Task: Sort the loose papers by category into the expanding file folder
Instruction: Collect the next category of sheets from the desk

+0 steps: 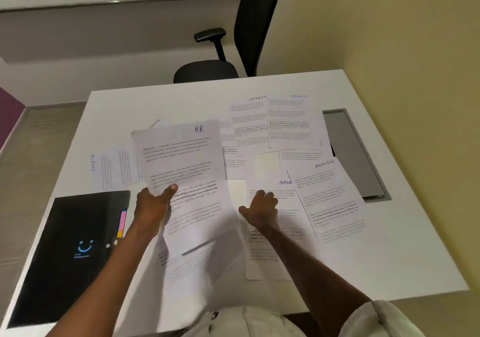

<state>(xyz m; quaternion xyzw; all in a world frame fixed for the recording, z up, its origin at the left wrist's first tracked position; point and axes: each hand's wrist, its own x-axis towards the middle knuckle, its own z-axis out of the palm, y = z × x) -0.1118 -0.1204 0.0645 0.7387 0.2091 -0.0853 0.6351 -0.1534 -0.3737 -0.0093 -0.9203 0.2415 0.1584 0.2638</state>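
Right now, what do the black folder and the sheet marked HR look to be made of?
The expanding file folder looks like smooth, semi-gloss black plastic, judging by its soft sheen; I can't be sure. The HR sheet is thin white printer paper: it bends where the left hand lifts it.

A white table [389, 245] carries loose printed papers [288, 123] spread beyond and to the right of both hands. A closed black expanding file folder [67, 245] lies flat left of the left hand [152, 206], coloured tabs showing.
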